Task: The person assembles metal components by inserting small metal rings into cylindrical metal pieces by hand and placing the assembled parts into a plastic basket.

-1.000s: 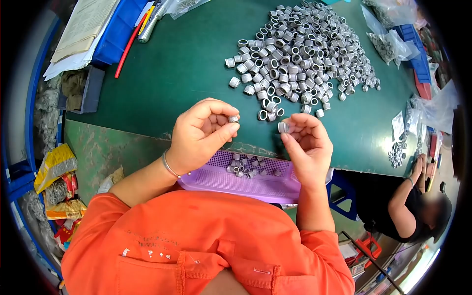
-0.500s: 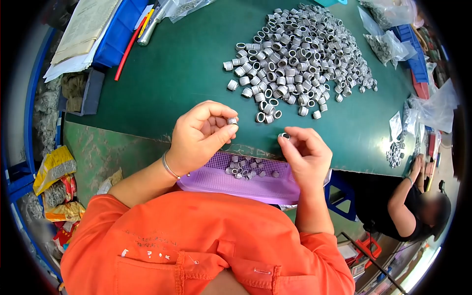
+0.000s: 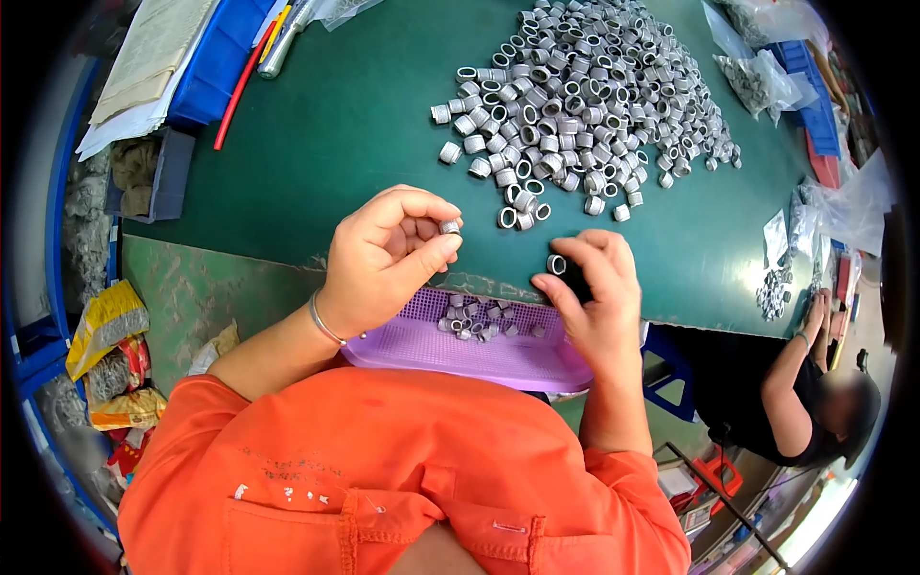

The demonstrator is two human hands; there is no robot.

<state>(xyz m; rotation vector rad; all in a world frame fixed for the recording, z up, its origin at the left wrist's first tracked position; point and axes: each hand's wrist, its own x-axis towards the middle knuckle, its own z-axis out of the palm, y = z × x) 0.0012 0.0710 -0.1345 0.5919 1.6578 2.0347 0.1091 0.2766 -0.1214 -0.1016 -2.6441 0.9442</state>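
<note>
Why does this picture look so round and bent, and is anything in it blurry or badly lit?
Head view: a fisheye lens bends the green table edge and leaves black corners. Even overhead light, with only soft shadows under the left hand and right hand. The metal ring pile shows small glints but stays sharp. The only blurred patch lies over the co-worker at lower right.

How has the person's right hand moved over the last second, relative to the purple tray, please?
Yes: the right hand has dropped towards the purple perforated plastic tray, with its small metal ring.
</note>
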